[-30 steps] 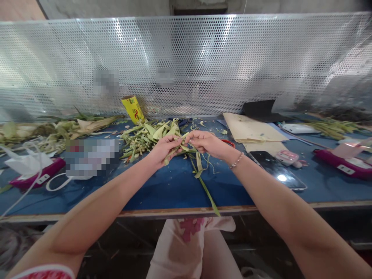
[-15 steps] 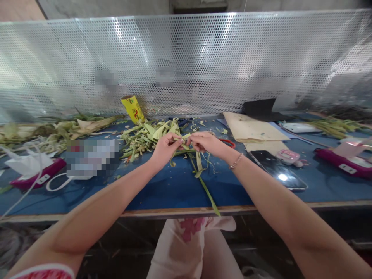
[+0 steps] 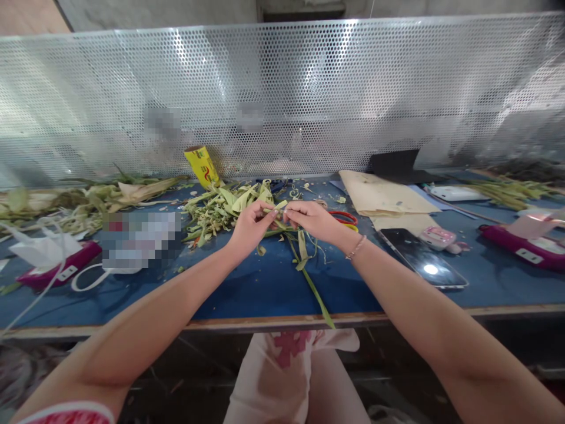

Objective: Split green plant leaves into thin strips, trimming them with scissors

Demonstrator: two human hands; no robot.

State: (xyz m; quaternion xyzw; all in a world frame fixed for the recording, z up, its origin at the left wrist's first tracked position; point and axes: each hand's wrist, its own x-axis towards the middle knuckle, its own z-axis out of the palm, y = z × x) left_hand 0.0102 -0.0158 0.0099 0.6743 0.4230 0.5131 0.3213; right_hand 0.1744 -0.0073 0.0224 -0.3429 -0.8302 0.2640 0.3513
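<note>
My left hand (image 3: 255,222) and my right hand (image 3: 310,217) meet above the middle of the blue table, fingertips almost touching. Each pinches a pale green leaf strip (image 3: 281,206) between thumb and forefinger; much of it is hidden by the fingers. Below them lies a long green stem (image 3: 314,284), with a limp leaf (image 3: 302,250) beside it, and its lower tip reaches the table's front edge. A heap of green leaves and stalks (image 3: 220,209) sits just left of my left hand. Right behind my right wrist are red and yellow loops (image 3: 348,221), like scissors handles.
A yellow can-like tube (image 3: 202,166) leans at the back before a perforated metal screen (image 3: 300,76). Brown paper sheets (image 3: 382,191), a phone (image 3: 421,257) and a pink case (image 3: 438,237) lie right. Purple power strips (image 3: 525,250) flank both sides; a white cable (image 3: 90,277) is left.
My right hand has shifted slightly to the left, and more of the yellow loop shows beside it. Both hands keep their pinch on the leaf strip.
</note>
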